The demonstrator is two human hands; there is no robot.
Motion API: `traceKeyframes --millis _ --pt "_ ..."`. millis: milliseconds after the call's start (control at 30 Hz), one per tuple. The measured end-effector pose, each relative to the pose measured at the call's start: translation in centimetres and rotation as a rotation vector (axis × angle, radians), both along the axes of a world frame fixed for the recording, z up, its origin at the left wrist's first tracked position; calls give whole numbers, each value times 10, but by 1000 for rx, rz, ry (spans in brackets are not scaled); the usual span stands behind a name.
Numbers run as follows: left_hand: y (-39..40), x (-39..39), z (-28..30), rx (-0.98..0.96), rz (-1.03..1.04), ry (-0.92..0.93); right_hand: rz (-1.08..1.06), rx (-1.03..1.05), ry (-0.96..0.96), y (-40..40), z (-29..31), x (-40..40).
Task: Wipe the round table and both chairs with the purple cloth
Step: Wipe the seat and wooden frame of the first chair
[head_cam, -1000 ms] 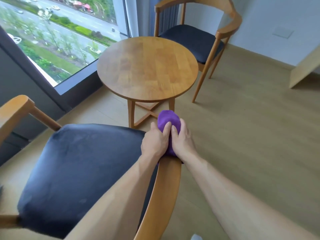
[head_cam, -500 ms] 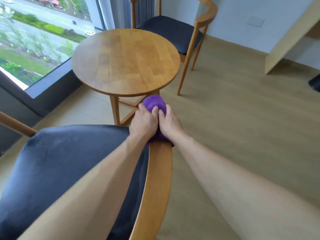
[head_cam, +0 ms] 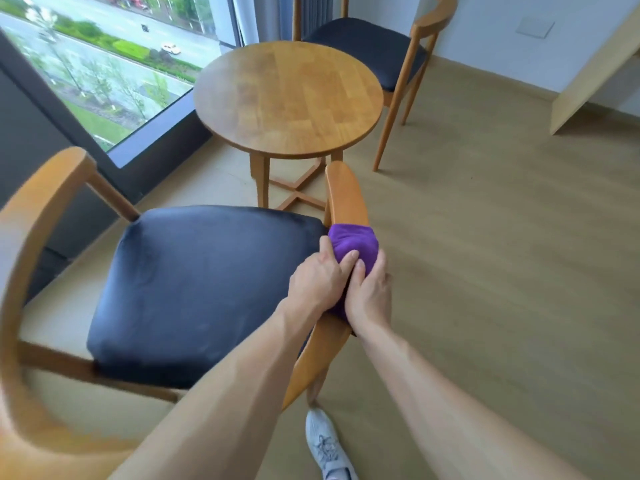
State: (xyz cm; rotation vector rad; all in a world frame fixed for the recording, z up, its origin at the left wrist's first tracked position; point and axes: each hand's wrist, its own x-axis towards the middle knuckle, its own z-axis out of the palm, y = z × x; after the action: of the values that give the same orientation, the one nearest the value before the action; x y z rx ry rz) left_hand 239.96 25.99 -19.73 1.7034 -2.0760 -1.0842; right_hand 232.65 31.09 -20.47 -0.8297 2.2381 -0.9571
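The purple cloth is wrapped round the right wooden armrest of the near chair, whose dark seat fills the lower left. My left hand and my right hand grip the cloth together, side by side, thumbs on top. The armrest's front tip shows bare beyond the cloth. The round wooden table stands just past the chair. The second chair sits behind the table by the wall.
A floor-to-ceiling window runs along the left. A slanted wooden panel stands at the far right. My white shoe is on the wooden floor below the armrest. Open floor lies to the right.
Both hands have slid the cloth back along the armrest toward me, uncovering its front tip. The view has pulled back and now shows the whole seat and left armrest.
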Motion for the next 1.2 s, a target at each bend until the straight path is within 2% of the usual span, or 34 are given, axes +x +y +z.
traceKeyframes --millis 133,333,467,533,700,800,867,967,1100,1200 --pt "54 38 9 54 -118 -51 -120 -5 -104 60 4 47" --pt "104 125 23 157 -387 -294 -230 -57 -251 134 9 145" --pt "108 151 29 96 -494 -489 -262 -66 -351 149 9 176" --pt "107 142 26 66 -492 -480 -268 -87 -344 145 5 166" --pt "90 92 14 113 -363 -127 -295 -52 -280 116 -2 107" --pt "84 85 9 124 -355 -37 -304 -28 -250 110 -6 99" --pt "85 99 8 124 -409 -47 -337 -36 -260 114 -7 117" --pt "89 134 13 161 -555 -155 -457 -79 -328 126 -8 169" --pt "89 177 35 89 -808 -347 -677 -108 -395 134 4 233" --pt "88 202 50 54 -912 -402 -727 -89 -392 138 16 263"
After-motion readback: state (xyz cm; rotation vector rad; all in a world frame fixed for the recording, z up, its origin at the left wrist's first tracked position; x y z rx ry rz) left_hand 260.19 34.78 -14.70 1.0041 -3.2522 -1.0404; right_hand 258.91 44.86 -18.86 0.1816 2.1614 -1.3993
